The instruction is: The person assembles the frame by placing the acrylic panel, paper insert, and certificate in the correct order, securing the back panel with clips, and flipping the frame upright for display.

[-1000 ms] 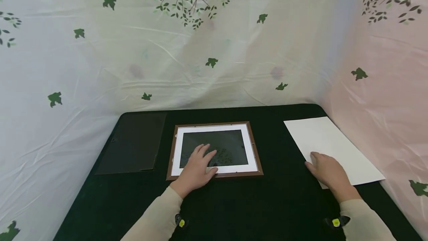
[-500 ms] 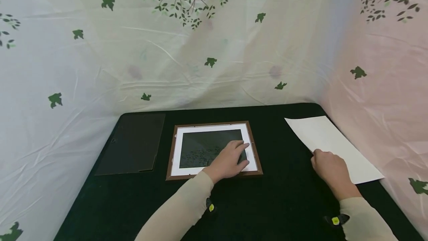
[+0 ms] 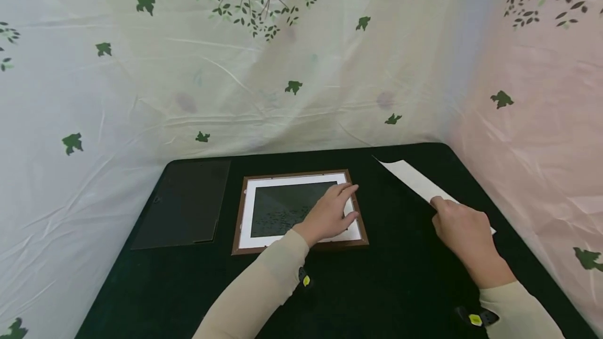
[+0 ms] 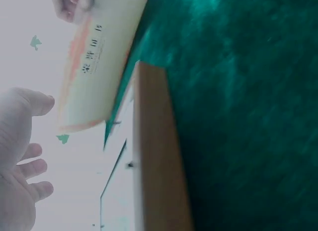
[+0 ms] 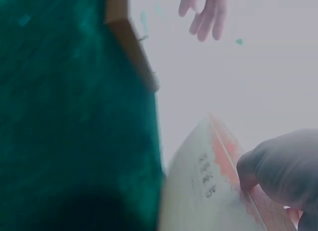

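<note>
My right hand [image 3: 464, 232] pinches the left edge of a certificate sheet [image 3: 419, 179] and holds it tilted up on the right of the table. Its blank white side shows in the head view. An orange border and dark printed characters appear on the sheet's other face [image 4: 94, 62] in the left wrist view. My left hand [image 3: 327, 216] is over the right part of a brown picture frame [image 3: 348, 243], fingers spread and holding nothing. The frame lies flat, with a white mat around a dark centre. Whether the left fingertips touch it, I cannot tell.
A thin dark board [image 3: 181, 208] lies flat to the left of the frame. A dark green cloth [image 3: 391, 286] covers the table. Pale curtains [image 3: 264, 109] with leaf prints rise behind it and at both sides.
My left hand has moved right across the frame. My right hand has gripped the certificate's edge and lifted it; the sheet has gone from lying flat to tilted and has shifted left.
</note>
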`<state>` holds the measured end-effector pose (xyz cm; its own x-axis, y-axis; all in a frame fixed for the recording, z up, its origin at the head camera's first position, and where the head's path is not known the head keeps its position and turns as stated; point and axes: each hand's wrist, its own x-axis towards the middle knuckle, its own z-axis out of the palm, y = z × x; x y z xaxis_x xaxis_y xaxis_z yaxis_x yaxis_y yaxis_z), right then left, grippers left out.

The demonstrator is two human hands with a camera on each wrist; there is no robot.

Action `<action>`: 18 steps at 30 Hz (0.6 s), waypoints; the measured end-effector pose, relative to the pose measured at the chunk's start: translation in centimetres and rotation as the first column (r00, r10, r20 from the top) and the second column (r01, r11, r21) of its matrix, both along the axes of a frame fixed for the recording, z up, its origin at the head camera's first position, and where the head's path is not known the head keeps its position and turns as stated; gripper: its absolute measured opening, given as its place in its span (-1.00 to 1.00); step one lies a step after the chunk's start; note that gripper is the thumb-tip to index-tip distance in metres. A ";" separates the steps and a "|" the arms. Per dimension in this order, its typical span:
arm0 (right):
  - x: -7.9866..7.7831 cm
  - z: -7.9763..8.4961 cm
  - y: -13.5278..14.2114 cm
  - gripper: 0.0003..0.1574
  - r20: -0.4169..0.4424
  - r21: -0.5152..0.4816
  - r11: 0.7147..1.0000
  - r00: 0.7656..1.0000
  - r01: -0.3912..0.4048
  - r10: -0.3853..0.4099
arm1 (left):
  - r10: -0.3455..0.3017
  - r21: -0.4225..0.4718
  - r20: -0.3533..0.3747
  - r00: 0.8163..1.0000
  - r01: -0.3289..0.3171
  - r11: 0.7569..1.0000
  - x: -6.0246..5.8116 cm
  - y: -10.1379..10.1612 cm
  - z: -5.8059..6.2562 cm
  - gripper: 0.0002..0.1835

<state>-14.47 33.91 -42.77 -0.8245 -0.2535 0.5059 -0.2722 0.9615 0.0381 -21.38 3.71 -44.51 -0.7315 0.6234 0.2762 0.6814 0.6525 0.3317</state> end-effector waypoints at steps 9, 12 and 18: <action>0.4 3.1 -2.5 -0.69 -0.159 0.021 0.987 0.974 -0.161 0.162 | 0.134 0.136 -0.116 0.984 -0.117 0.984 -2.0 -2.7 2.8 -0.14; 0.4 3.7 -2.8 -0.70 -0.163 -0.003 0.984 0.971 -0.179 0.176 | 0.152 0.170 -0.050 0.987 -0.141 0.975 -2.5 -3.3 3.1 -0.12; 0.3 5.0 -3.1 -0.74 -0.168 -0.039 0.977 0.965 -0.209 0.199 | 0.128 0.250 0.102 0.987 -0.150 0.956 -2.8 -4.3 2.9 -0.13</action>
<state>-14.16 30.77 -37.78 -0.6641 -0.3753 0.6467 -0.4575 0.8880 0.0455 -24.14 -0.62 -41.65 -0.8332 0.4300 0.3478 0.5527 0.6244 0.5520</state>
